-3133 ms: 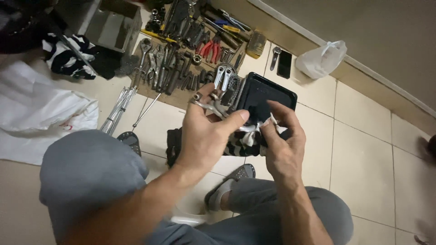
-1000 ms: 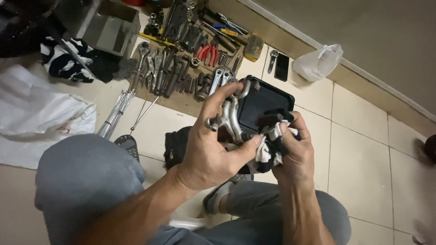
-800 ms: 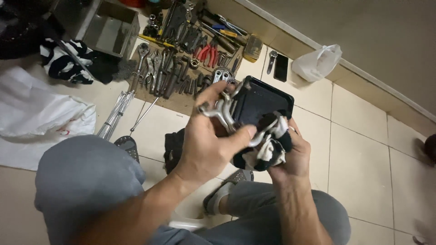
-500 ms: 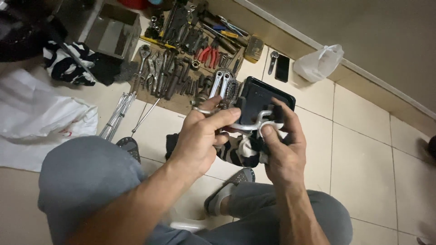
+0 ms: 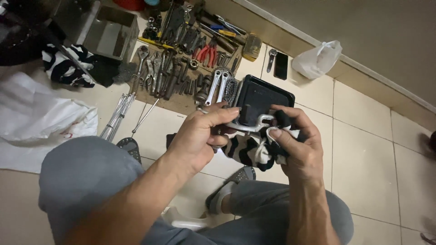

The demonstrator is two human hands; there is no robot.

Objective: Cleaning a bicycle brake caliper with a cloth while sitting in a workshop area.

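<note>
Left hand [image 5: 197, 140] fingers clamp a metal part [image 5: 247, 125], right hand [image 5: 297, 145] fingers pinch a striped rag [image 5: 250, 152] on it; black tray [image 5: 265, 95] and tools [image 5: 181, 50] upper centre.

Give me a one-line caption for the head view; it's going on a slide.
Seated above a tiled floor spread with tools, left hand grips a metal part while right hand presses a striped rag on it.

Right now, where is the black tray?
In the head view the black tray lies on the floor tiles just above centre, right behind both hands, with the spanners at its left edge and the white plastic bag up to its right.
</note>
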